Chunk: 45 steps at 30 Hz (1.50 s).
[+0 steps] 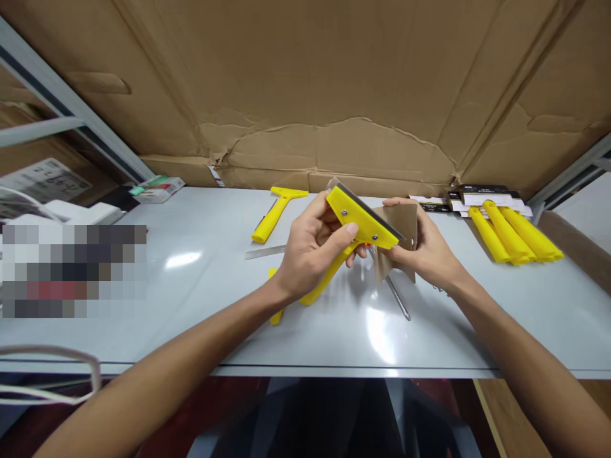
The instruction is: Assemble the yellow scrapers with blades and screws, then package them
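Note:
My left hand (315, 248) is closed round a yellow scraper (361, 219), its thumb pressed on the wide head beside two screws. A dark strip runs along the scraper's upper edge. In my right hand (432, 248) is a folded piece of brown card (405, 222), held close against the right end of the scraper head. Below the hands a screwdriver (397, 298) lies on the table, its handle mostly hidden. Behind my left hand lie another yellow scraper (272, 216) and a thin metal strip (265, 252). A yellow piece (275, 318) shows partly beneath my left forearm.
Several carded yellow scrapers (513, 235) lie at the right of the white table (191, 318). A small box (160, 189) stands at the back left. Large cardboard (305, 76) walls off the rear. White cables (52, 375) hang at the left front.

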Motion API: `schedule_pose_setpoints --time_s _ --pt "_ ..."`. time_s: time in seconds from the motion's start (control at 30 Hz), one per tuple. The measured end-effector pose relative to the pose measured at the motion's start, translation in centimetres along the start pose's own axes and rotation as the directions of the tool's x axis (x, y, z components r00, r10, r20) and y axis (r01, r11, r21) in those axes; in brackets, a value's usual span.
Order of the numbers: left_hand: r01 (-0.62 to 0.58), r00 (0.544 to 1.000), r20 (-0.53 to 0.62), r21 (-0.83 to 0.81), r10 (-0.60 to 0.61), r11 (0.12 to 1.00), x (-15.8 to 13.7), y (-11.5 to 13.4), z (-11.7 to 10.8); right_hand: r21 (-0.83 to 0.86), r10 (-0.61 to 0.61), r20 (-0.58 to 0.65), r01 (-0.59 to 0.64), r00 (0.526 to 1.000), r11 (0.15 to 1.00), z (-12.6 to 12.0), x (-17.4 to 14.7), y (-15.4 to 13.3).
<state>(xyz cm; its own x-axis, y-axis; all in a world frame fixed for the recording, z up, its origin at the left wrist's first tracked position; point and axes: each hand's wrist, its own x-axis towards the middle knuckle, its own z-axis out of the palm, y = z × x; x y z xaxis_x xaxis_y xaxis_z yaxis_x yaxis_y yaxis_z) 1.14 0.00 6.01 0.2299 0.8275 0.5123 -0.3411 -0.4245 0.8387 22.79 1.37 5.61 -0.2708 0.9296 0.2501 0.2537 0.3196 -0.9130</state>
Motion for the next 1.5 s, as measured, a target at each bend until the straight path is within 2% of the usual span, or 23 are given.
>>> schedule_pose_setpoints --time_s 0.4,0.73,1.13,1.5 --pt "-0.058 0.998 0.027 0.042 0.057 0.997 0.05 -0.35 -0.09 -0.017 -0.012 -0.016 0.012 1.000 1.000 0.29 -0.15 -0.20" --pt "0.057 0.994 -0.091 0.052 -0.052 0.997 -0.36 0.35 0.30 -0.029 0.019 -0.028 -0.020 0.999 0.999 0.28 -0.28 -0.50" --pt "0.038 0.997 -0.067 0.074 -0.033 0.997 -0.26 0.47 0.38 -0.016 0.004 -0.040 -0.005 0.999 1.000 0.49 -0.31 -0.57" --pt "0.053 0.995 -0.090 0.046 -0.049 0.998 -0.21 0.46 0.53 -0.030 -0.009 -0.029 0.008 1.000 1.000 0.53 -0.41 -0.30"
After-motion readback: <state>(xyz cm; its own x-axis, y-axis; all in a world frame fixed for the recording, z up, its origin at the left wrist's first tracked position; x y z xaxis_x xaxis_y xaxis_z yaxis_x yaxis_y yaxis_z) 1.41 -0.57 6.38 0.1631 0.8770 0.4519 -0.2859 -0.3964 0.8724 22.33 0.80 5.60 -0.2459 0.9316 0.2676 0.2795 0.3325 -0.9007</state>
